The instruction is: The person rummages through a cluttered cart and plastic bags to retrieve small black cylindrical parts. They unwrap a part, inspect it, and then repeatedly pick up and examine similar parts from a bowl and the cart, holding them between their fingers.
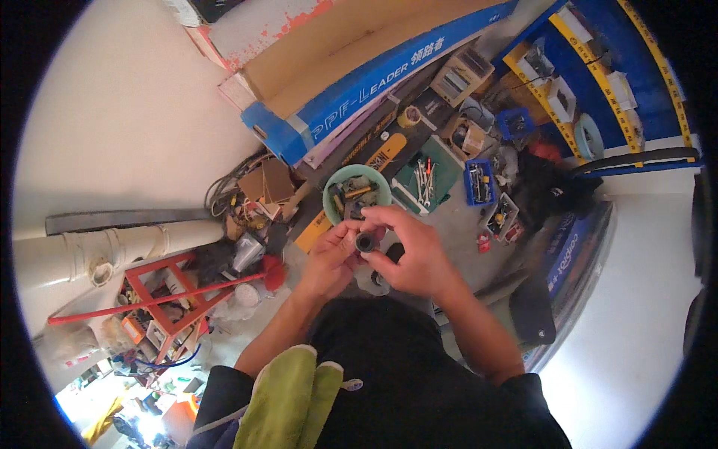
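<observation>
A small dark round part with a hollow end (365,242) sits between my two hands, in front of my body. My left hand (329,262) pinches it from the left with thumb and fingertips. From the right, my right hand (411,251) has its thumb and index finger curled round the same part. The fingers cover most of its length, so its exact kind does not show. Just beyond the hands stands a pale green basin (385,182) with brass-coloured pieces and grey cloth-like scraps in it.
Wrenches (425,183) lie on a green case beyond the basin. Further right are a blue bin of tools (479,182) and blue shelves with yellow edges (572,45). A long blue carton (277,135) lies at the back. Left stands a red metal frame (161,299). Green cloth (288,396) hangs by my body.
</observation>
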A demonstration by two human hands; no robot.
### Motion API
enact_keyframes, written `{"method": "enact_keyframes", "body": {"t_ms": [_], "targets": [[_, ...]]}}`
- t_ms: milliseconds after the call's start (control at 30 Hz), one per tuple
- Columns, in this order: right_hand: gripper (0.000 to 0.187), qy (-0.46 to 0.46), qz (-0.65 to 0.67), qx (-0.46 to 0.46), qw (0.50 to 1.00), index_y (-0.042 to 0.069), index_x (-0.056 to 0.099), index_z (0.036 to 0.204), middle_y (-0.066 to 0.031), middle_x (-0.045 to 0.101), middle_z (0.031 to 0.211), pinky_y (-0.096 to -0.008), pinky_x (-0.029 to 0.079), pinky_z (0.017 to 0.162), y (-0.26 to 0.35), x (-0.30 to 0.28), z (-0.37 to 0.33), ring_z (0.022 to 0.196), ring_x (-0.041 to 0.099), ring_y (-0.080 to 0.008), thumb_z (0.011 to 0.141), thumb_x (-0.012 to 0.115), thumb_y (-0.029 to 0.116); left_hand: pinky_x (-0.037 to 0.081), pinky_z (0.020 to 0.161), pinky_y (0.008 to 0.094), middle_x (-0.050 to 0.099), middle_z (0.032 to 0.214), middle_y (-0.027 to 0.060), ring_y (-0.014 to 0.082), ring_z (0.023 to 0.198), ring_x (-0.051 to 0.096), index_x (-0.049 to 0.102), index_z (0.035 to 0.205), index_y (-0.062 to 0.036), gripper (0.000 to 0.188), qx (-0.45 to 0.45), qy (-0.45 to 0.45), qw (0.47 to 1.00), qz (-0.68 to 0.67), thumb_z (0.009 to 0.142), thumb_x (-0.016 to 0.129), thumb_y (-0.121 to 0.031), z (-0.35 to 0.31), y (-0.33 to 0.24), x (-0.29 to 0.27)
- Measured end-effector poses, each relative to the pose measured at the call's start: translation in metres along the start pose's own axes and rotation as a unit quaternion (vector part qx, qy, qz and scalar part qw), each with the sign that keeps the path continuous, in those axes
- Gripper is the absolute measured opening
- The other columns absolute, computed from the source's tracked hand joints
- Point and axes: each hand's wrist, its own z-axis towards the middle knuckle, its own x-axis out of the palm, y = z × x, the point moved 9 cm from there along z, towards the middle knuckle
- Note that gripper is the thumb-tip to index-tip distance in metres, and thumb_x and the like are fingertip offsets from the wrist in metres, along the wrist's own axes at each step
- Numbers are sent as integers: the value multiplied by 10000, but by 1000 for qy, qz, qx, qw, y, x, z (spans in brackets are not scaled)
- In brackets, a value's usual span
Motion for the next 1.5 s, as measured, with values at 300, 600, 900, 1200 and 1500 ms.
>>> {"method": "enact_keyframes", "body": {"t_ms": [300,600,900,1200,1500], "targets": [[567,-55,-6,-30,998,33,612,1361,-156,706,1209,-381,592,919,55,-4,-24,1054,734,-287,827,783,-46,564,917,360,686,1256,86,175,1081,675,612,1343,-40,321,12,20,997,-68,1094,661,-237,-27,-17,29],[442,-72,240,56,967,-7,637,1305,-94,705,1241,-339,567,991,40,9,-29,1148,685,-181,891,757,-104,554,819,267,710,1066,29,102,929,664,665,1268,-21,443,153,-56,959,233,895,891,-97,-65,-83,37],[421,-16,323,107,940,-35,640,1314,-114,732,1200,-321,590,927,32,35,-28,1076,715,-172,917,773,-77,544,804,245,688,1041,13,82,910,650,675,1258,-18,421,209,-73,940,261,881,860,6,-92,-117,51],[374,119,279,150,941,-13,683,1253,-62,759,995,-276,591,737,48,91,-45,833,724,-124,906,821,-7,551,820,269,681,1013,17,97,904,650,674,1271,-9,333,215,-173,943,186,956,783,-13,-171,-110,33],[379,268,129,-158,942,48,704,1197,-124,717,851,-354,559,658,184,204,-92,713,716,-223,858,863,106,572,794,302,740,1091,78,163,879,695,664,1269,-19,278,290,-293,911,-32,1059,710,-195,-353,-50,-18]]}}
